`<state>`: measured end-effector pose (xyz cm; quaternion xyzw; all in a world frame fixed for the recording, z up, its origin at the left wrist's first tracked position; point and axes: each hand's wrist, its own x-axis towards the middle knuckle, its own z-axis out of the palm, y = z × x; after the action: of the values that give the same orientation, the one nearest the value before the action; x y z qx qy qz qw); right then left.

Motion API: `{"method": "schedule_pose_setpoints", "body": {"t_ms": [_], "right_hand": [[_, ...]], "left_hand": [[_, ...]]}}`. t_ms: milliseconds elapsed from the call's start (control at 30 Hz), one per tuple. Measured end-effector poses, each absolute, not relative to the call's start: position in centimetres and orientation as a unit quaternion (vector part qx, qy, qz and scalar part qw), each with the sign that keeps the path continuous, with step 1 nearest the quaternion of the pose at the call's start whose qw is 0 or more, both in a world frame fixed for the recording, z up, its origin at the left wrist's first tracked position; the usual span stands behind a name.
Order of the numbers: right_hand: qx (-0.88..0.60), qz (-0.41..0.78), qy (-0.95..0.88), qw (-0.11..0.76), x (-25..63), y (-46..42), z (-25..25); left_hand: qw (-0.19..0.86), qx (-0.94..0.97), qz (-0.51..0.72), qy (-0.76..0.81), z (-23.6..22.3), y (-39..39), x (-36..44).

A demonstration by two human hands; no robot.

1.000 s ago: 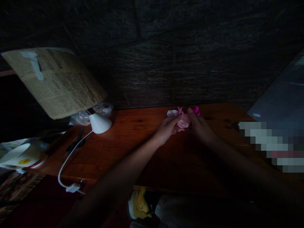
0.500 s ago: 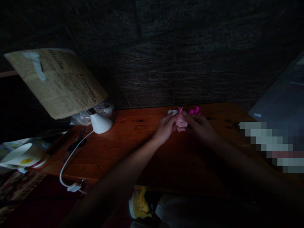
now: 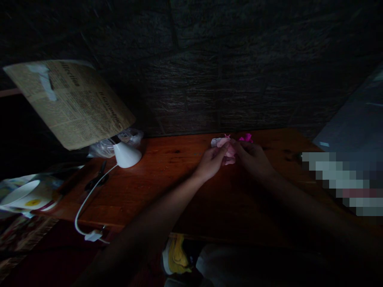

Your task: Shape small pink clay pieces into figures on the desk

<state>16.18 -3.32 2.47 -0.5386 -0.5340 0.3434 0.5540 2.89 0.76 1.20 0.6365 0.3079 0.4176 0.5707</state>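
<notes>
A pale pink paper flower (image 3: pixel 229 151), crumpled and layered, is pinched between my two hands above the wooden table. My left hand (image 3: pixel 211 159) grips its left side with thumb and fingers closed. From the right, my right hand (image 3: pixel 250 156) closes thumb and fingertips on the petals. Partly hidden behind my left fingers is a whitish petal-like piece (image 3: pixel 214 141). A bright magenta piece (image 3: pixel 246 138) shows just beyond my right hand. The undersides of both hands and the far side of the flower are out of sight.
On the left stands a white lamp (image 3: pixel 128 154) with a newspaper-print shade (image 3: pixel 80 103); its cord hangs over the table's edge. Scissors (image 3: pixel 98 179) lie beside the cord. A clear plastic bag (image 3: pixel 104 148) sits behind the lamp. A white tub (image 3: pixel 30 195) is at far left.
My right fingers have moved in onto the flower and shifted over its petals. A pale petal now stands up further at the upper left, near my left thumb. The magenta piece stays put.
</notes>
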Motion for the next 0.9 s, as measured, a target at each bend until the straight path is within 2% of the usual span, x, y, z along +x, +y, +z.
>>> {"method": "schedule_pose_setpoints", "body": {"t_ms": [133,233,367,500,733,900], "right_hand": [[-0.557,0.345,-0.513,0.555,16.6,-3.1,2.1],[-0.533,0.393,-0.502,0.557,16.8,-2.9,1.9],[-0.507,0.445,-0.497,0.546,16.7,-2.7,1.6],[-0.502,0.437,-0.487,0.566,16.6,-2.6,1.4],[-0.502,0.397,-0.481,0.599,16.7,-2.7,1.4],[-0.523,0.396,-0.492,0.573,16.6,-2.9,1.8]], "left_hand": [[0.536,0.661,0.439,0.287,0.7,1.3,2.7],[0.531,0.674,0.437,0.270,0.4,1.4,2.6],[0.558,0.669,0.411,0.268,0.4,1.2,2.8],[0.603,0.622,0.406,0.290,0.9,0.9,3.1],[0.575,0.654,0.391,0.298,1.5,0.6,2.9],[0.544,0.649,0.430,0.313,0.6,1.3,2.9]]}}
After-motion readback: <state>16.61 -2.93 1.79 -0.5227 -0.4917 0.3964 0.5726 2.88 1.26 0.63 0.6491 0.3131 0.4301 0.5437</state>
